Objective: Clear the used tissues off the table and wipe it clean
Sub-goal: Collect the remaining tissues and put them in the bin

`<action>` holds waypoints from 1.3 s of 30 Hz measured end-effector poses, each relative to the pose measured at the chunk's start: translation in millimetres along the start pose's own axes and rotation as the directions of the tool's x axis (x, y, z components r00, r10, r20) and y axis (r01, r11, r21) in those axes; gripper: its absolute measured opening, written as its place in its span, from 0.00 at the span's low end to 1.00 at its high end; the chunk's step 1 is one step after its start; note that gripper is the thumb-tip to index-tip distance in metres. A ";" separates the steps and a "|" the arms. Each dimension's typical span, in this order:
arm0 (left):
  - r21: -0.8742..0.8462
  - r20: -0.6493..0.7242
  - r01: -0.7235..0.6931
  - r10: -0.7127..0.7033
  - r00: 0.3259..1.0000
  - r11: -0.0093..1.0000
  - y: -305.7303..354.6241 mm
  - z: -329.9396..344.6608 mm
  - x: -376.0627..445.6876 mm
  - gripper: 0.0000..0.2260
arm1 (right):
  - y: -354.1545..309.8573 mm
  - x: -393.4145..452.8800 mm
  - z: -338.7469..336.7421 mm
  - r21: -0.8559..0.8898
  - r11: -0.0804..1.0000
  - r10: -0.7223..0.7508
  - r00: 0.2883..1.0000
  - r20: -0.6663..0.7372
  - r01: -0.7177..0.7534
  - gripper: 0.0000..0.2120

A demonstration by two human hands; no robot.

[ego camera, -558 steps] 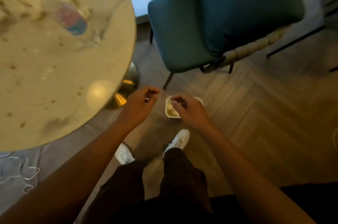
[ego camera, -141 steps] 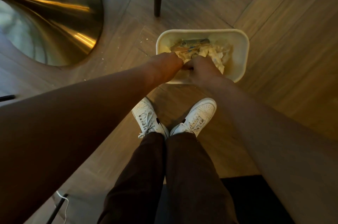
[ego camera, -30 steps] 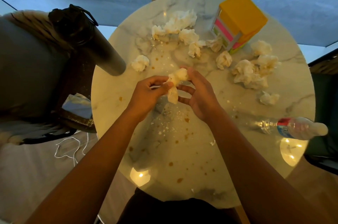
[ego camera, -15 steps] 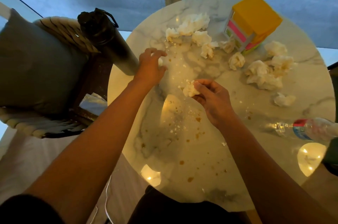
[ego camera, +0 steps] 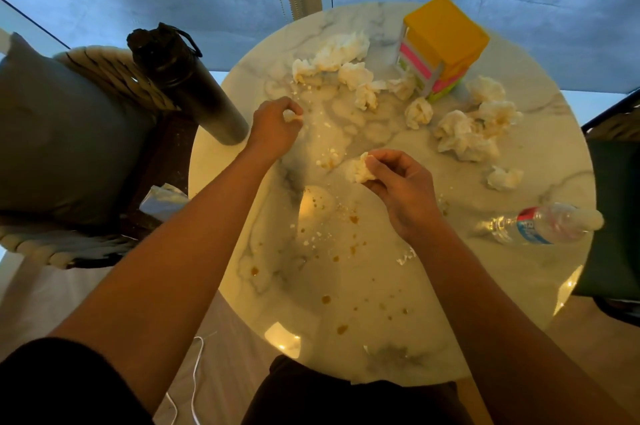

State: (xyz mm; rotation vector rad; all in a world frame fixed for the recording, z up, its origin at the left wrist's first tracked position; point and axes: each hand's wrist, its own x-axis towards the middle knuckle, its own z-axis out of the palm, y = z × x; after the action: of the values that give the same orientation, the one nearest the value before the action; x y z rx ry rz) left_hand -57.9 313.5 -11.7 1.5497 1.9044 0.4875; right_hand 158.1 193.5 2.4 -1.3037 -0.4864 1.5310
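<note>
A round marble table (ego camera: 415, 303) carries brown stains, crumbs and several crumpled white tissues. One cluster of tissues (ego camera: 337, 55) lies at the far side, another cluster (ego camera: 465, 137) at the right. My left hand (ego camera: 275, 128) grips a small tissue wad (ego camera: 290, 116) near the table's left edge. Closer to the centre, my right hand (ego camera: 403, 187) pinches a crumpled tissue (ego camera: 358, 170) just above the tabletop.
A yellow and pink tissue box (ego camera: 441, 45) stands at the far right. A clear plastic bottle (ego camera: 543, 225) lies on its side at the right edge. A black flask (ego camera: 187, 85) stands at the left edge. Chairs flank the table, the left one with a grey cushion (ego camera: 65, 133).
Both hands were together on one tissue a second ago. The left hand then reached left and closed round a small wad; the right hand kept its tissue and stayed near the centre.
</note>
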 end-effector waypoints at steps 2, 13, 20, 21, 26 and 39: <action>-0.281 -0.008 0.054 -0.058 0.998 0.958 12.2 2.3 -32.8 0.05 | -6.3 -0.9 -5.3 0.015 1.000 0.008 1.000 -0.004 -0.008 0.03; -0.757 0.088 0.214 -0.228 0.970 0.617 39.4 50.9 -198.2 0.19 | -18.7 -18.2 -43.5 0.026 0.993 0.116 0.991 0.060 -0.118 0.09; -0.669 0.018 0.075 -0.084 0.996 0.740 46.7 49.3 -247.7 0.10 | -17.3 -66.6 -66.0 -0.073 0.996 0.064 0.991 0.116 -0.056 0.11; -0.659 0.025 0.057 -0.054 0.998 0.750 45.3 48.3 -251.7 0.09 | -15.5 -74.3 -68.3 -0.084 0.996 0.045 0.994 0.101 -0.037 0.11; -0.649 0.079 0.010 0.054 0.995 0.760 38.3 44.6 -270.2 0.08 | -6.1 -114.8 -77.3 -0.095 0.994 -0.057 0.998 0.039 0.061 0.11; -0.621 0.276 0.004 0.213 0.937 0.784 20.2 48.5 -358.6 0.14 | 40.2 -259.1 -114.8 -0.072 0.982 -0.186 0.960 -0.211 0.175 0.07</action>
State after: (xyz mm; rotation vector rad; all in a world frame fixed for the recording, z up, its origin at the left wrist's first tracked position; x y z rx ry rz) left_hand 29.6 -32.8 50.1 1.2003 1.2218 0.7550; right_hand 215.3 -81.6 56.8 -1.4081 -0.4936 1.2159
